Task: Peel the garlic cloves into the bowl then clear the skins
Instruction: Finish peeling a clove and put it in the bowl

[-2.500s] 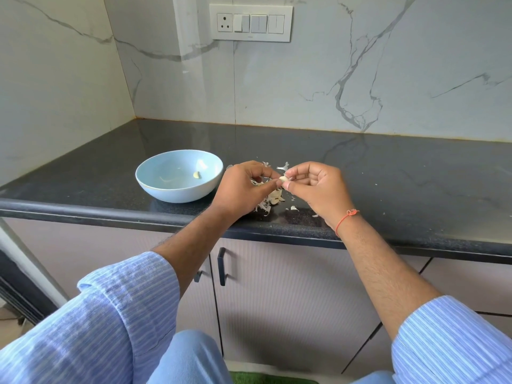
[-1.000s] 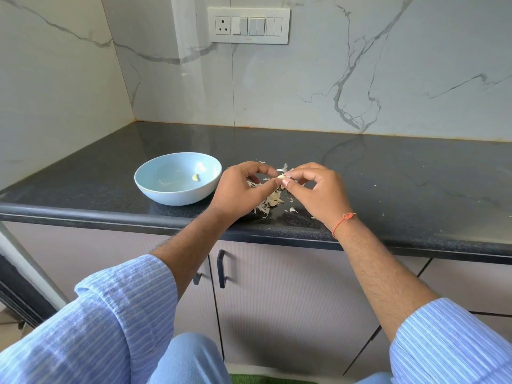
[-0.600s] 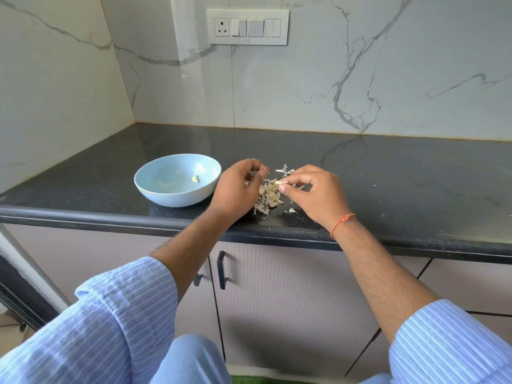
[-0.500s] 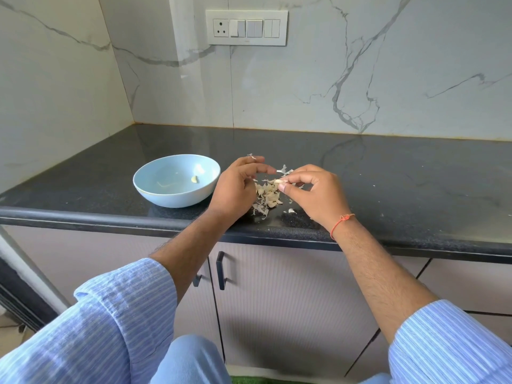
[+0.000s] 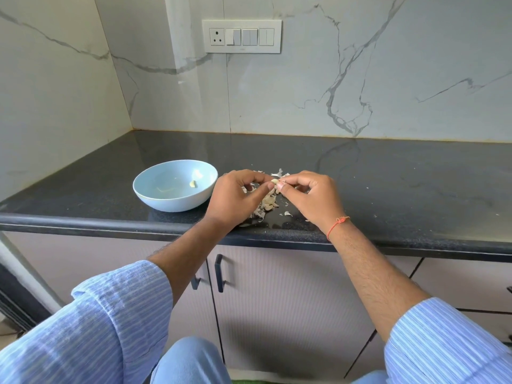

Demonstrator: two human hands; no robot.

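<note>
A black granite countertop (image 5: 388, 184) runs along a white marble-veined backsplash (image 5: 360, 79), which carries a switch plate (image 5: 242, 36) with one socket. Below the counter's rounded front edge are cabinet doors (image 5: 277, 300) with dark bar handles. Both forearms come up from striped blue sleeves; the right wrist wears a thin orange thread (image 5: 336, 224).

On the counter, left of the hands, sits a pale blue bowl (image 5: 155, 195) with one small peeled clove (image 5: 192, 184) on its inner slope. Just beside the bowl's right flank lies a loose heap of papery garlic skins (image 5: 267, 202), partly hidden under the hands, with a few stray flakes beyond it.

The left hand (image 5: 235, 198) and the right hand (image 5: 310, 198) meet above that heap, thumbs and forefingers curled in and pinching one small pale garlic clove (image 5: 274, 181) between their tips — the other fingers are folded loosely. The clove is too small to tell how much skin remains or which way its long axis runs.

What matters for the coming move is that the bowl lies directly left of the pinch, close by, on the left hand's side. That hand is much the nearer — judging from this, once the skin is off, a short sideways carry by the left hand would put the clove over the rim, while the skin can fall onto the heap directly below
</note>
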